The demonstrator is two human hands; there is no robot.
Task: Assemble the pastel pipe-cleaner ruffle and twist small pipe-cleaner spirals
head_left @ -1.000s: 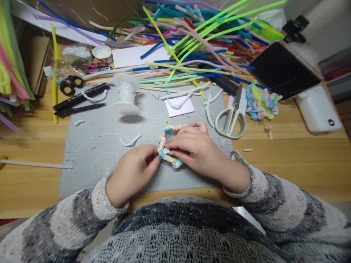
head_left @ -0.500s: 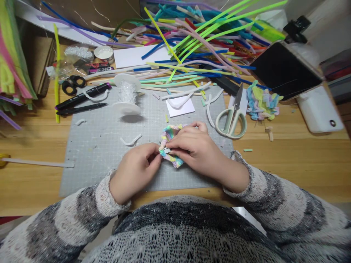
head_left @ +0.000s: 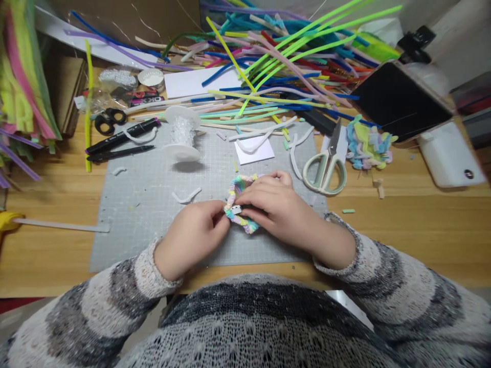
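A pastel, ring-like piece of fuzzy pipe cleaner [head_left: 240,221] is held between my hands over the grey cutting mat [head_left: 130,220]. Thumb and index finger of my left hand [head_left: 195,232] pinch its left edge. My right hand [head_left: 282,212] closes over its right side and hides much of it. Inside the ring, by the right fingertips, shows a small white piece with dark marks [head_left: 236,209]; I cannot tell what it is. Short white pipe cleaner scraps [head_left: 186,196] lie on the mat close by.
Green-handled scissors [head_left: 325,171] lie right of my hands, beside a pastel pipe cleaner bundle [head_left: 368,143]. A clear-thread spool [head_left: 182,134], markers [head_left: 123,137] and black-handled scissors [head_left: 110,120] lie left. Loose pipe cleaners [head_left: 291,56] pile at the back, near a dark-screened device [head_left: 402,99].
The view has shifted slightly, so the scene sits a little further right. Both hands keep their hold on the pastel ring, and the small white piece shows a little more.
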